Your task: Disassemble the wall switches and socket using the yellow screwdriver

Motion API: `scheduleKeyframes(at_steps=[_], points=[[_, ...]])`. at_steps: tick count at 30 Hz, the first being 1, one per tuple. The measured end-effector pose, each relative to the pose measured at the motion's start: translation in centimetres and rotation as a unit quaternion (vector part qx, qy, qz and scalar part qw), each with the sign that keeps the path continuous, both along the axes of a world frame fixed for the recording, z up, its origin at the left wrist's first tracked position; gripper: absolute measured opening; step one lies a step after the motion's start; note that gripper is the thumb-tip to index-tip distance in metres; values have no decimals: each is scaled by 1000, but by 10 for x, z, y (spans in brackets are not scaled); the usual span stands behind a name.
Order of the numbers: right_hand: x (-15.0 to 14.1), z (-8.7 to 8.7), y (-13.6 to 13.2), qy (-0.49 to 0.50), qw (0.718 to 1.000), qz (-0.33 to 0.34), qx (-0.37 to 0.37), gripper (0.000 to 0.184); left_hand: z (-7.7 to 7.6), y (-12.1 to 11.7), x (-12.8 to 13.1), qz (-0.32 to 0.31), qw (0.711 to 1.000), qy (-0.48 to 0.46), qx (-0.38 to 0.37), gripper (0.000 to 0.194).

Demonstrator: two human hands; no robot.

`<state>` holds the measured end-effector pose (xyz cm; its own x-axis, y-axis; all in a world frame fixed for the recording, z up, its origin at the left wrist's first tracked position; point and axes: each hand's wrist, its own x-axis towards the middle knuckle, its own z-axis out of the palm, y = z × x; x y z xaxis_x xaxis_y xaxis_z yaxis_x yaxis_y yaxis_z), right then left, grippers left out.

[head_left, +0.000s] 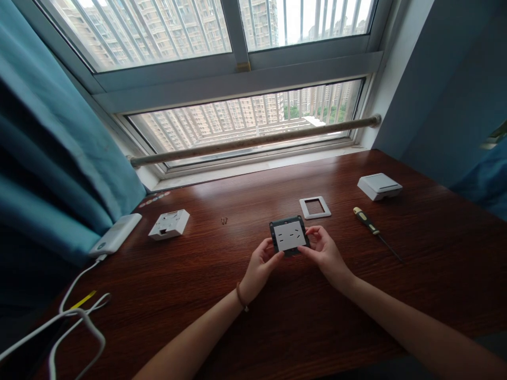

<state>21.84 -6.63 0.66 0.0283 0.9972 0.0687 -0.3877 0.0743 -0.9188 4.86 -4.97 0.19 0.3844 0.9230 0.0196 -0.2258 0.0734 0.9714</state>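
A wall socket module (290, 235) with a white face and a dark frame is held between both hands just above the dark wooden table (237, 295). My left hand (262, 265) pinches its left lower edge. My right hand (322, 249) grips its right edge, fingers curled around it. A white cover frame (315, 207) lies just behind the socket. Two small screws (224, 220) lie to the left of it.
A screwdriver (372, 229) with a yellow-black handle lies right of my hands. A white switch box (379, 186) sits at the far right, a white back box (169, 224) at the left, beside a white power bank (115, 234) with cables (75, 316). A teal curtain hangs left.
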Motion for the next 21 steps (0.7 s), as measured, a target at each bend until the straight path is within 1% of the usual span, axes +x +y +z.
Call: scheduleKeyframes(at_steps=[2,4,6,8,11,13,15,17,21], points=[[2,2,-2,-30,999,23,8,27,1,1,0,10,998,-43,-46,30],[6,4,-1,-47,998,34,-1,20,2,3,-3,10,992,-76,-97,26],[9,3,2,-45,998,30,-16,21,3,6,-7,-3,984,-99,-145,23],[11,2,5,-29,998,47,-33,30,4,9,-10,-16,976,-117,-185,23],[11,0,8,9,993,108,-53,48,4,12,-13,-37,961,-131,-243,23],[10,0,8,34,986,148,-65,56,3,14,-14,-57,952,-126,-272,23],[9,2,6,48,981,173,-75,60,2,15,-15,-80,947,-118,-287,25],[8,2,5,54,979,181,-79,61,2,15,-16,-94,945,-115,-290,29],[6,-4,6,51,982,165,-79,65,2,14,-15,-76,956,-117,-258,37]])
